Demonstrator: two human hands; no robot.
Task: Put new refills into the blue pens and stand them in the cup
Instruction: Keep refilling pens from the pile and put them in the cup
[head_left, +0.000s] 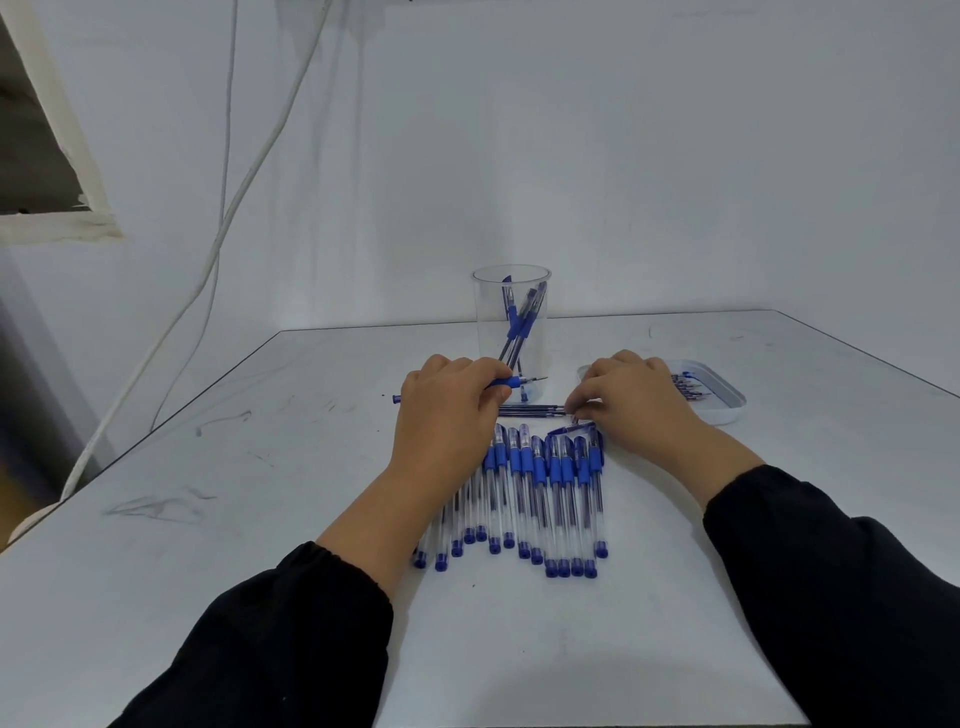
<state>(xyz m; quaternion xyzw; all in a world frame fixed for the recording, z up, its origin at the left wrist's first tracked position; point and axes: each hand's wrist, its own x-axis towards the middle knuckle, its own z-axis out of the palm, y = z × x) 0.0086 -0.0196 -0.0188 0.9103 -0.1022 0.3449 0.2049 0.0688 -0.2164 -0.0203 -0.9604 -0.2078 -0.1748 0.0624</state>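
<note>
Both hands clamped: left (451, 410) round a clear blue-gripped pen (511, 383), right (631, 400) pinching refills (530, 410).

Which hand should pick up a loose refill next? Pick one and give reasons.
Right. The right hand already has its fingertips at the refills, while the left hand grips a pen.

Your left hand (449, 408) reaches forward palm down, fingers curled round a blue pen (511, 383). Your right hand (631, 400) lies palm down beside it, fingertips pinched together at the table surface. Black sleeves cover both forearms.
</note>
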